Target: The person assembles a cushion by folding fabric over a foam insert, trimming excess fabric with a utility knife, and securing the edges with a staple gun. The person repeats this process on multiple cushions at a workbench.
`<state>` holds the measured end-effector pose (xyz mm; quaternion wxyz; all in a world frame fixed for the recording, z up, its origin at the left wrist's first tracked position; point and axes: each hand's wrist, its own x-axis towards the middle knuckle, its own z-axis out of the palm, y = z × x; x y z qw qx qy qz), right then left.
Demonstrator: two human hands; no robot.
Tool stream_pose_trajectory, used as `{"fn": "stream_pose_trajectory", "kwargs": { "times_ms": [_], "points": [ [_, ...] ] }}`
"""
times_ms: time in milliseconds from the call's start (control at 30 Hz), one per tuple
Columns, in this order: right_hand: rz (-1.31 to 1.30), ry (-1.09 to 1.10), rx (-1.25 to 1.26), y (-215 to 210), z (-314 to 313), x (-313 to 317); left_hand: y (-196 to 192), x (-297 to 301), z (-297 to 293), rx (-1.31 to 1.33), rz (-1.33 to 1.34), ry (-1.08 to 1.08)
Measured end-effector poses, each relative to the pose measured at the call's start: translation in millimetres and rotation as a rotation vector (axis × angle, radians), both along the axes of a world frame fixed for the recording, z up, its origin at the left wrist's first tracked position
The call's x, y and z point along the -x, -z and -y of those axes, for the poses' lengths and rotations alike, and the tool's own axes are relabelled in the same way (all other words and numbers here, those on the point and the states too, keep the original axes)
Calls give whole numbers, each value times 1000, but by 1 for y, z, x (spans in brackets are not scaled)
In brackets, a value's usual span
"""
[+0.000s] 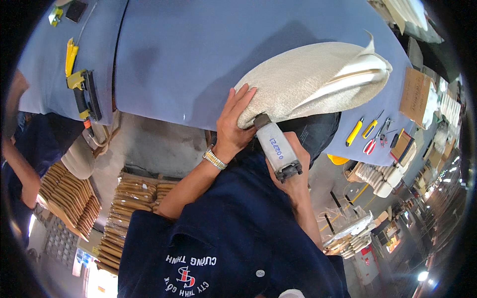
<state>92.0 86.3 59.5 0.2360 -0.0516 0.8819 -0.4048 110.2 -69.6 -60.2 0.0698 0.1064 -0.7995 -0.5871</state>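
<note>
A cream fabric-covered piece, rounded like a padded chair seat [298, 74], rests tilted over the near edge of the blue-topped table. Its far right end shows loose, folded fabric with a pointed corner. My left hand [234, 116], with a metal watch on its wrist, grips the rounded left end, fingers lying over the fabric. In my right hand [296, 158] is a grey staple gun [274, 144]. Its dark nose touches the near edge of the seat, close beside my left fingers. The gun's body hides part of my right fingers.
Another staple gun [84, 94], yellow and black, lies at the left. Yellow-handled cutters [354, 131], red-handled scissors [369, 146] and small tools lie at the right, near a cardboard box [415, 92]. Stacked wooden parts [121, 213] stand lower left. A co-worker's arm [20, 164] shows at far left.
</note>
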Motion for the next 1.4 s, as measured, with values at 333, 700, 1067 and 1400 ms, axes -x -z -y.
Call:
{"fn": "stream_pose_trajectory", "kwargs": {
  "times_ms": [333, 700, 1067, 1400],
  "points": [
    [17, 616, -187, -6, -137, 0, -13, 9, 12, 40, 78, 53],
    [-253, 641, -359, 117, -285, 96, -16, -21, -31, 315, 131, 219],
    [-245, 300, -791, 27, -153, 221, 0, -38, -42, 381, 122, 312],
    [-159, 666, 200, 112, -259, 202, 4, -34, -43, 398, 96, 353]
  ]
}}
